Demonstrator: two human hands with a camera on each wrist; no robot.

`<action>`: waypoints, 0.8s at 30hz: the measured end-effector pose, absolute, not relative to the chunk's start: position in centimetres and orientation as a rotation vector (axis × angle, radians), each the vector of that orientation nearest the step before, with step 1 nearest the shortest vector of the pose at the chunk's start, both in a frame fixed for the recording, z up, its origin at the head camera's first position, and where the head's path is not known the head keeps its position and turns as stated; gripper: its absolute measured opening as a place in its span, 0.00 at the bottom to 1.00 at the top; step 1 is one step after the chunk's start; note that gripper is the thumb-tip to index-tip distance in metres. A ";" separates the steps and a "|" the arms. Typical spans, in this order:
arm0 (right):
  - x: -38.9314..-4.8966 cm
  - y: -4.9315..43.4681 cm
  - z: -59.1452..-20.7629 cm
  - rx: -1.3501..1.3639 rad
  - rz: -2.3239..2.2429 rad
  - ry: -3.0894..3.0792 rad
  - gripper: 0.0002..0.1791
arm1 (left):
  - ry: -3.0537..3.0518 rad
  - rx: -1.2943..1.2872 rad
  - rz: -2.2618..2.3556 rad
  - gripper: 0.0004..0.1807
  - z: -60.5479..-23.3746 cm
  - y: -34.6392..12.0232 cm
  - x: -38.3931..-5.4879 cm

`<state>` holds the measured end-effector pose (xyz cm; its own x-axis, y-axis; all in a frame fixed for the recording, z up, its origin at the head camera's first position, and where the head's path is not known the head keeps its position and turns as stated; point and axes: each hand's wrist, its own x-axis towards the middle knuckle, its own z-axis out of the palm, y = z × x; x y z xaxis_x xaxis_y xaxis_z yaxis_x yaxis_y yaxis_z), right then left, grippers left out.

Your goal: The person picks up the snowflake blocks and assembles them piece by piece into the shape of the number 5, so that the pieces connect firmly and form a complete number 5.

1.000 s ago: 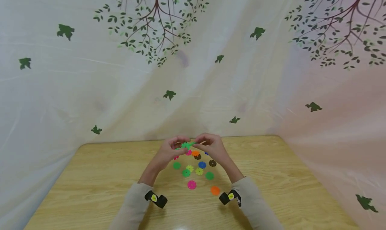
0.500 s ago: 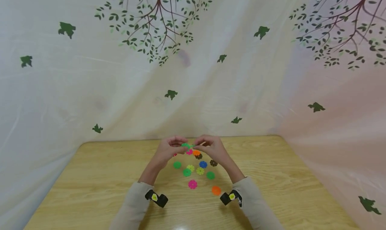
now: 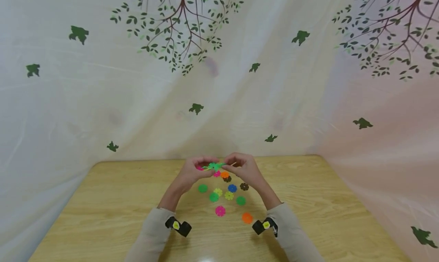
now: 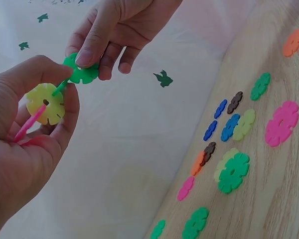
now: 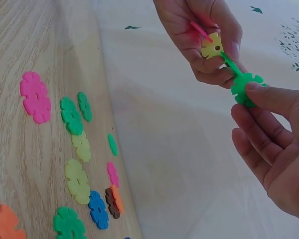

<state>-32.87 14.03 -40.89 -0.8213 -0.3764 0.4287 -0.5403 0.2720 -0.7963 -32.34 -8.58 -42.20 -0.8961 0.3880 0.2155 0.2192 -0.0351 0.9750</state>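
Observation:
My left hand (image 3: 186, 174) grips a small chain of notched plastic discs above the table's far part. In the left wrist view a pink disc (image 4: 30, 124) slots into a yellow disc (image 4: 36, 95), and a green disc (image 4: 59, 88) stands edge-on from the yellow one's other side. Thumb and fingers of my right hand (image 3: 246, 171) pinch another green disc (image 5: 244, 88), which meets the edge-on green disc at its rim. My left fingers partly hide the pink and yellow discs.
Loose discs lie scattered on the wooden table (image 3: 120, 208) below my hands, among them a pink disc (image 3: 220, 211), an orange disc (image 3: 247, 218), a blue disc (image 3: 232, 188) and a brown disc (image 3: 244, 186). A printed curtain (image 3: 144, 102) hangs behind the table.
Both hands stay close together at the discs. The held chain has turned slightly, so its pink and green pieces show more in the head view. The loose discs lie as before.

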 end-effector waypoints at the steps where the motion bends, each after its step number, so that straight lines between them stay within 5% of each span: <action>1: -32.9 14.1 -40.9 0.878 1.594 -2.376 0.03 | 2.089 0.670 2.063 0.18 -42.2 -8.6 -32.3; 24: -31.8 14.3 -40.1 0.906 1.598 -2.371 0.04 | 2.195 0.684 2.035 0.18 -41.5 -8.4 -31.2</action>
<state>-31.79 14.30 -40.11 -0.8083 -0.4000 0.4321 -0.5507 0.2537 -0.7952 -31.24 -8.39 -41.46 -0.8982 0.3657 0.2439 0.2708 0.0233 0.9623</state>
